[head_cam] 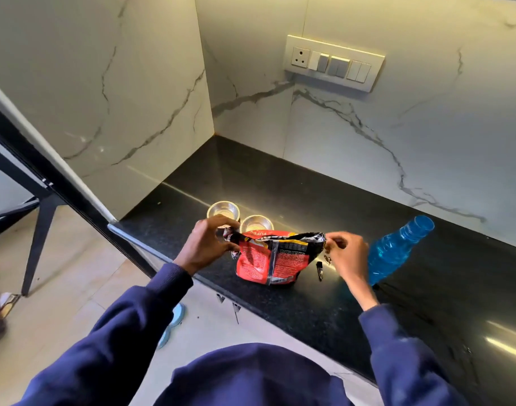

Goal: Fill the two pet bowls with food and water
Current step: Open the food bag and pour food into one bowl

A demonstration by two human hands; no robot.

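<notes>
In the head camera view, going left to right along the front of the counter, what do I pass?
Left hand, red pet food bag, right hand, blue bottle. The steel bowls overlap the left hand and bag, so they are skipped.

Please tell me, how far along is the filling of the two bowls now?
Done: the left bowl and right bowl are set out on the black counter, with the blue bottle nearby. In hand: the left hand and right hand pinch the top of the red food bag, apparently opening it. Left: both bowls look empty, so food and water are not yet poured.
</notes>
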